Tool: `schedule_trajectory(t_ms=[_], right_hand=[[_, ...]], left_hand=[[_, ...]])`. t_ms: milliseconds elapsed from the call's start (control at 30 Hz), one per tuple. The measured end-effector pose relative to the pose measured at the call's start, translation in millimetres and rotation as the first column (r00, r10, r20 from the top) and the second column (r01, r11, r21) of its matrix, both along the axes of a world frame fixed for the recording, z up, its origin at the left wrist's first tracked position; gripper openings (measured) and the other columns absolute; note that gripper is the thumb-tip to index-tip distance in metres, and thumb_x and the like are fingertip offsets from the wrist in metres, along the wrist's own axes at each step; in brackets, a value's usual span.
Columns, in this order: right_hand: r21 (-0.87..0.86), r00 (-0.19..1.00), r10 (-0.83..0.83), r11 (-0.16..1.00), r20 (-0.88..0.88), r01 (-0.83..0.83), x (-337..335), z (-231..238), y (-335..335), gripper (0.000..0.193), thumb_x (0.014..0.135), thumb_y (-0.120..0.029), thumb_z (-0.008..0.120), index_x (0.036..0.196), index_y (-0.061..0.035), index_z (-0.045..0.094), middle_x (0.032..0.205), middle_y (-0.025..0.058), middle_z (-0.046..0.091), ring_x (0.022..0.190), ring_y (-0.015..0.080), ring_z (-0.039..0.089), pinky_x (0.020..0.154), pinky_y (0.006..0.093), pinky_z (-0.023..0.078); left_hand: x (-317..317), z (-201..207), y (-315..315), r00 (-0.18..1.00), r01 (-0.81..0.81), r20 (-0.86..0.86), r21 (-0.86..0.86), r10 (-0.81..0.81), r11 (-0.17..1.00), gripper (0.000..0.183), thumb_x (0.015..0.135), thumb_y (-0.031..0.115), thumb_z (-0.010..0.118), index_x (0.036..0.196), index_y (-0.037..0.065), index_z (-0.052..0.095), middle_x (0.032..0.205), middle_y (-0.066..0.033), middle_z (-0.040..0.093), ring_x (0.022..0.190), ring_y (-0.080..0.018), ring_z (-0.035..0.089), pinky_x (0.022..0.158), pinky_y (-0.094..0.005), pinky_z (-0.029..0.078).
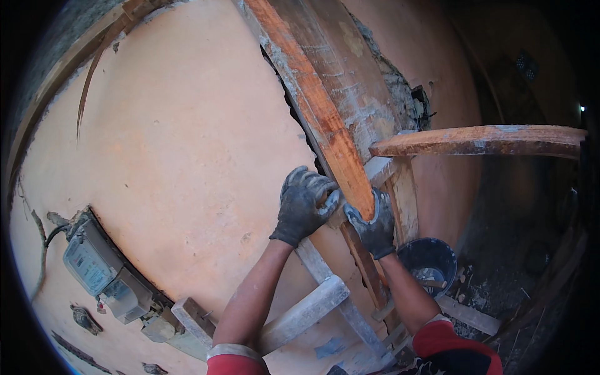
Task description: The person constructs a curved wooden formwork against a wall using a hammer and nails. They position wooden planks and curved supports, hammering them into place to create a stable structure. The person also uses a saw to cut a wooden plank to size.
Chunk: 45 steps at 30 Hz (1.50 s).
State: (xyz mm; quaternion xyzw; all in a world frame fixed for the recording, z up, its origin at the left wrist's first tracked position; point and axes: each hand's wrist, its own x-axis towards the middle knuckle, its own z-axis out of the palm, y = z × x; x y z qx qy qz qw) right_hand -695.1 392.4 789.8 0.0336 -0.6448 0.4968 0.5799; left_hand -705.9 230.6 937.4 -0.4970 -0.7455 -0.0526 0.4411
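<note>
A long orange-brown wooden plank (322, 115) slants down from the top against a wall opening. My right hand (377, 226), in a grey work glove, is closed round the plank's lower end, its thumb on the left side. My left hand (305, 205), gloved the same way, is beside the plank's left edge with its fingers curled toward it. Its fingertips meet the plank or something behind it; what they pinch, if anything, is hidden. Below my hands stands a grey, plaster-smeared timber frame (306, 312).
An orange-pink wall (181, 150) spreads on the left, carrying an electricity meter (94, 259). Another wooden beam (481, 139) juts out to the right. A black bucket (430, 256) stands low on the right near rubble and a loose board (469, 314).
</note>
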Motion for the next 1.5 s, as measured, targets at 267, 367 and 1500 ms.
schedule_trajectory(t_ms=[267,367,1500], right_hand=[[-0.056,0.998,0.068,0.996,-0.006,-0.068,0,-1,-3,0.062,0.081,-0.034,0.090,0.125,-0.0029,0.060,0.115,0.0177,0.065,0.105,0.0376,0.068,0.088,0.0459,0.055],[-0.040,0.996,0.082,0.996,0.018,-0.081,6,4,-4,0.059,0.084,-0.027,0.089,0.127,-0.0004,0.058,0.115,0.0166,0.063,0.106,0.0323,0.066,0.091,0.0432,0.053],[-0.051,0.999,0.051,0.997,0.010,-0.050,-1,3,-3,0.061,0.081,-0.035,0.088,0.123,-0.0024,0.059,0.113,0.0200,0.061,0.105,0.0384,0.063,0.089,0.0485,0.052]], left_hand=[[-2,-3,-2,1.000,0.016,-0.005,0.020,-0.016,1.000,0.025,0.086,0.025,0.078,0.109,0.015,0.077,0.108,-0.0048,0.075,0.111,-0.0265,0.066,0.117,-0.0489,0.040],[-4,-2,-3,1.000,0.016,0.000,0.014,-0.016,1.000,0.026,0.086,0.025,0.078,0.110,0.014,0.077,0.108,-0.0049,0.075,0.112,-0.0265,0.065,0.117,-0.0487,0.039],[-2,-7,-1,1.000,0.020,-0.005,0.286,-0.019,0.958,0.053,0.092,-0.002,0.063,0.144,0.006,0.057,0.151,-0.0203,0.054,0.141,-0.0376,0.051,0.117,-0.0460,0.044]])
